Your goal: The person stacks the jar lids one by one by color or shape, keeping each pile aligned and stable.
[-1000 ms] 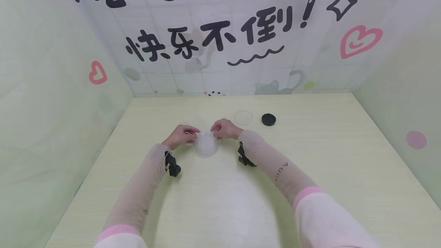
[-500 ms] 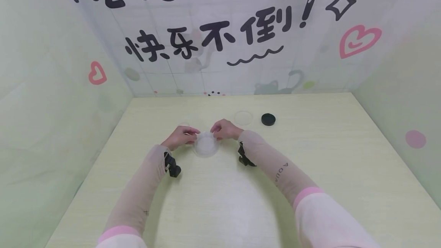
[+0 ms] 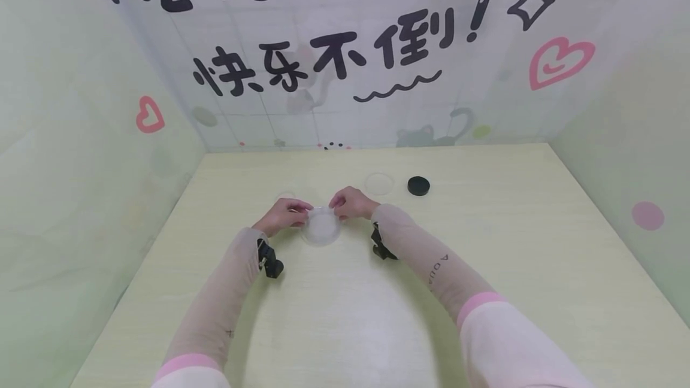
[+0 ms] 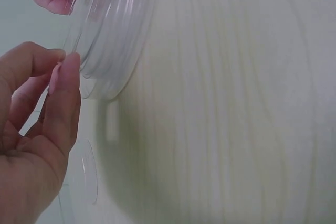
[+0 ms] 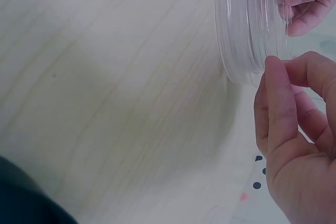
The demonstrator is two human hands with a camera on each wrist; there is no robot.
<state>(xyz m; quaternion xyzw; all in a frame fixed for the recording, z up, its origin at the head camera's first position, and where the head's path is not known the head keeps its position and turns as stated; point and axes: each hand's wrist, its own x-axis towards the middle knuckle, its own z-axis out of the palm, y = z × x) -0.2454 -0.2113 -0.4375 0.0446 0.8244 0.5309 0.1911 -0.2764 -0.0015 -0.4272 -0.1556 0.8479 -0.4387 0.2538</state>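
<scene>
A clear round plastic dish [image 3: 322, 229] stands on the table between both hands. From the side, in the left wrist view, its ridged clear wall [image 4: 118, 40] appears above the wood surface. At its left side the left hand [image 3: 283, 214] pinches the edge of a thin clear disc [image 4: 76, 27] at the top of the dish, thumb against fingers. Opposite it, the right hand [image 3: 353, 202] pinches the same rim; the right wrist view shows its thumb and fingertips meeting [image 5: 272, 62] at the edge. Fingers cover parts of the rim in the head view.
Behind the right hand a flat clear disc [image 3: 380, 184] lies on the table [image 3: 345, 316], with a black round lid [image 3: 418, 185] to its right. Another faint clear ring [image 3: 286, 195] lies behind the left hand. Printed fabric walls [image 3: 334, 118] enclose the back and sides.
</scene>
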